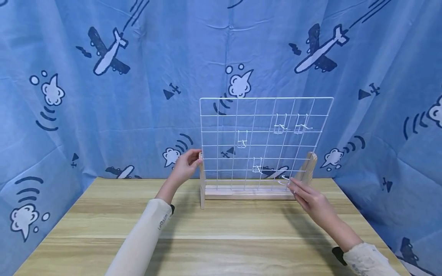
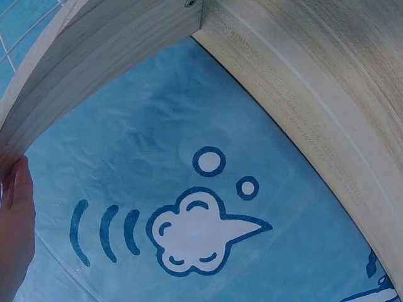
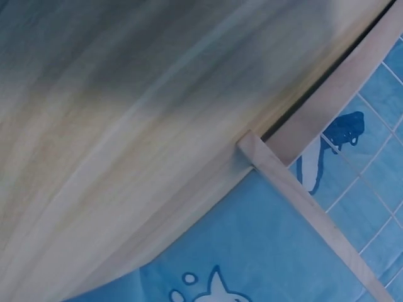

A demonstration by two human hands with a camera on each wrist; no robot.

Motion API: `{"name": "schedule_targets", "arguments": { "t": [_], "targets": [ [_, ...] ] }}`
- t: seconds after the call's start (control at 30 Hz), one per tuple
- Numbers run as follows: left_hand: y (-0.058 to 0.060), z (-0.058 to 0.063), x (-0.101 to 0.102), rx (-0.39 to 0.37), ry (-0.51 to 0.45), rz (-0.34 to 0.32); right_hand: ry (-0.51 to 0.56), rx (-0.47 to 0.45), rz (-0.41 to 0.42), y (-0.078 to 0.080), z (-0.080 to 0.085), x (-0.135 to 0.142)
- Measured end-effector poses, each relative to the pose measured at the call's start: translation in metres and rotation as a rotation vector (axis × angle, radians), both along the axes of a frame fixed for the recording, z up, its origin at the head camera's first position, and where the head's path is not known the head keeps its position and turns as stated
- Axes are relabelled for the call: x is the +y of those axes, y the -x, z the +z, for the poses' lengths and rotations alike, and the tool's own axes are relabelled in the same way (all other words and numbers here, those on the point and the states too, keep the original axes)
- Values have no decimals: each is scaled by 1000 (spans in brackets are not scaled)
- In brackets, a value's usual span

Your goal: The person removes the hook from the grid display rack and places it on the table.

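A white wire grid panel point(image 1: 266, 98) stands upright in a wooden stand point(image 1: 255, 197) on the table. At the panel's left edge my left hand point(image 1: 184, 167) holds the top of the stand's left post point(image 1: 202, 188), thumb in front and fingers behind. In the left wrist view, fingers point(image 2: 19, 201) lie against that post point(image 2: 94, 69). Low on the right of the panel, my right hand point(image 1: 312, 201) pinches a white wire hook point(image 1: 284, 182) close to the lowest wires. The right wrist view shows the stand's right post point(image 3: 308, 207) but no hand.
Several white wire hooks hang on the grid, two at the upper right point(image 1: 280, 128), one left of centre point(image 1: 242, 143) and one lower point(image 1: 257, 168). The wood-grain table point(image 1: 224, 245) ends at a blue curtain point(image 1: 148, 76) printed with planes and clouds.
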State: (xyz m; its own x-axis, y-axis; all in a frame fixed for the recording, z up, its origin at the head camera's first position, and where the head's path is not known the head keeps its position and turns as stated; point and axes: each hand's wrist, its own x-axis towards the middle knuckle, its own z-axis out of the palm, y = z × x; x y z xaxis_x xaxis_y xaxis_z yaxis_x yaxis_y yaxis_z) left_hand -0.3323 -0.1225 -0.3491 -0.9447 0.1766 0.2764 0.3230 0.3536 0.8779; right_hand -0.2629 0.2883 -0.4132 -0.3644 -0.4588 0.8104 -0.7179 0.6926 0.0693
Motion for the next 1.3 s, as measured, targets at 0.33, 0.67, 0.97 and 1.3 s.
{"name": "schedule_targets", "arguments": {
  "t": [0.33,0.67,0.97,1.3],
  "targets": [
    [-1,-1,-1,14,-13,-16,-52,-41,49,3,-11,-1],
    [0,0,0,25,11,-10,-113,-132,83,2,-17,-2],
    [-1,0,0,17,15,-4,-172,-168,108,9,-28,1],
    [-1,1,1,23,17,-6,-209,-214,188,18,-39,5]
  ]
}}
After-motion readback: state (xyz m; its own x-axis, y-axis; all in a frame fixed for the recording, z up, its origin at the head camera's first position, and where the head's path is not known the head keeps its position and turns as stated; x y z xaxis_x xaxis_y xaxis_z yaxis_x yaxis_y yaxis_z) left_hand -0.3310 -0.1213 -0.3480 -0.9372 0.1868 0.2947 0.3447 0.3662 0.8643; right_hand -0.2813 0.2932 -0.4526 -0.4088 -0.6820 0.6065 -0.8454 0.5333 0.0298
